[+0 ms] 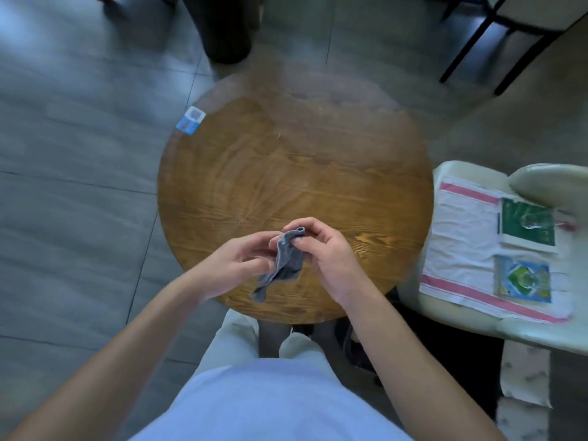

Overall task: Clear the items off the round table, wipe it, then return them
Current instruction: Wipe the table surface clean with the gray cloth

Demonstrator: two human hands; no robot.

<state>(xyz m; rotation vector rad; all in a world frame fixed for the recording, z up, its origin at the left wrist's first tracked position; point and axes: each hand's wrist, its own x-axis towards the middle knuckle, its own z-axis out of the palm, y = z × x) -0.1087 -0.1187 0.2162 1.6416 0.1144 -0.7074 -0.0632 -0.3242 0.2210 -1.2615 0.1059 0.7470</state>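
A round wooden table (296, 160) stands in front of me, its top bare except for a blue and white sticker (191, 120) at its far left edge. Above the near part of the table both hands hold a small grey cloth (284, 261). My left hand (245, 261) pinches the cloth's left side. My right hand (324, 253) pinches its upper corner with thumb and fingers. The cloth's lower end hangs down loose. On the cream chair (471, 323) to the right lie a white towel with pink stripes (461, 249), a green book (528, 226) and a blue booklet (523, 280).
A clear glass item (533, 221) rests on the green book, too blurred to identify. A dark pedestal (222, 30) stands beyond the table. A black-legged chair (496, 33) is at the far right. Grey floor tiles (73, 186) spread to the left.
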